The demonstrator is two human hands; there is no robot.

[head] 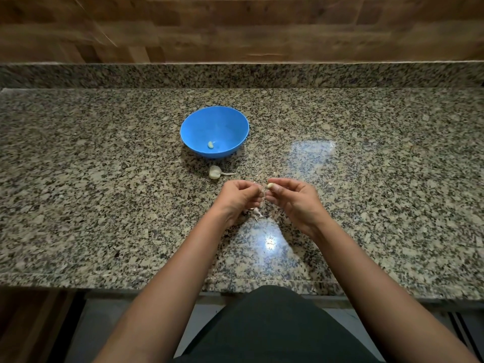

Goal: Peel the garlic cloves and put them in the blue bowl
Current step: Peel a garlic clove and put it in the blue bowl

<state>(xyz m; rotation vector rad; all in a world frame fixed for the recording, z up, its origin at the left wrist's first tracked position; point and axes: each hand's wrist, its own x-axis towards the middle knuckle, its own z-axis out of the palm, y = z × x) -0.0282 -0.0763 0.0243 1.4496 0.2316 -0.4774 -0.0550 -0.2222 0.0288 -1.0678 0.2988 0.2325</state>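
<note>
Now right hand [293,199] pinching garlic clove [269,185], left hand [239,197] apparently gripping its skin, blue bowl [193,121] beyond.

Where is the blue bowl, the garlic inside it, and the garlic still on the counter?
blue bowl [199,121]: head view, inner wall.
peeled clove [210,145]: head view, its middle, on the bowl's bottom.
unpeeled garlic [214,172]: head view, its round body.

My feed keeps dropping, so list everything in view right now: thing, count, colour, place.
Blue plastic bowl: one, blue, centre of counter.
Peeled garlic clove in bowl: one, pale yellow, bowl bottom.
Unpeeled garlic piece with stem: one, off-white, counter just in front of bowl.
Papery garlic skins: a few, whitish, counter under the hands.
Speckled granite counter: one, grey-brown.
Clove being peeled: one, pale, right fingertips.
Left hand: pulling skin.
Right hand: pinching clove.
</note>
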